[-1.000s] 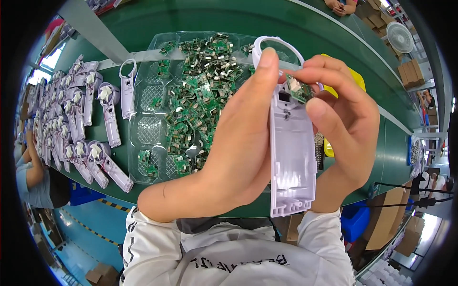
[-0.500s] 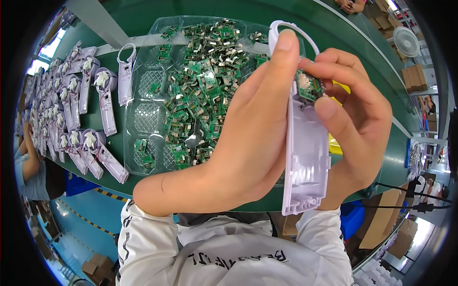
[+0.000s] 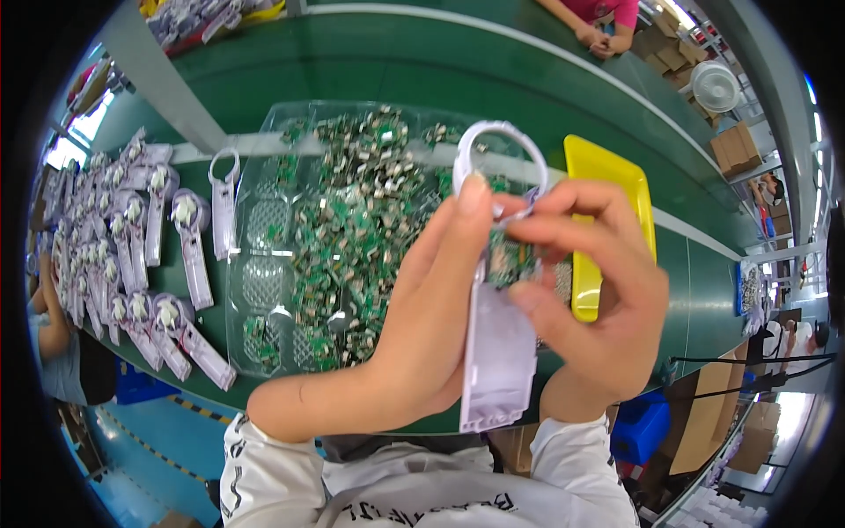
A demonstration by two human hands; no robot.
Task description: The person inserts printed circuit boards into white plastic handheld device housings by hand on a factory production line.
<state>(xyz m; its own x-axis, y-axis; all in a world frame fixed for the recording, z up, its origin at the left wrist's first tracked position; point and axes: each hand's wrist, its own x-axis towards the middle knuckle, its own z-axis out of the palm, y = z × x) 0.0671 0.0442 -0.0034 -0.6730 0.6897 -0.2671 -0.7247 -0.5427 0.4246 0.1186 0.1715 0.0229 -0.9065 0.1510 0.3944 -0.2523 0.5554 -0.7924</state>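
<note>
My left hand [image 3: 431, 299] is closed round the side of a pale lilac plastic housing half [image 3: 500, 352], which has a ring at its far end and a hollow handle toward me. Between the thumb and fingers of my right hand [image 3: 607, 290] is a small green circuit board [image 3: 510, 262], set at the neck of the housing just below the ring. My fingers hide part of the board and its edges. Under and beyond my hands, a clear plastic blister tray [image 3: 264, 224] carries a heap of similar green boards.
Many lilac housings with white fan-like parts [image 3: 187, 211] lie in rows at the left, beside a bare ring housing [image 3: 225, 202]. A yellow tray [image 3: 642, 202] stands to the right. Across the green table [image 3: 422, 66] are another person's hands [image 3: 600, 42]. Black cables [image 3: 748, 361] run at the right.
Both hands, with the housing and board, have come lower and left in view. The whole scene has shifted downward, so more of the far table and the yellow tray shows.
</note>
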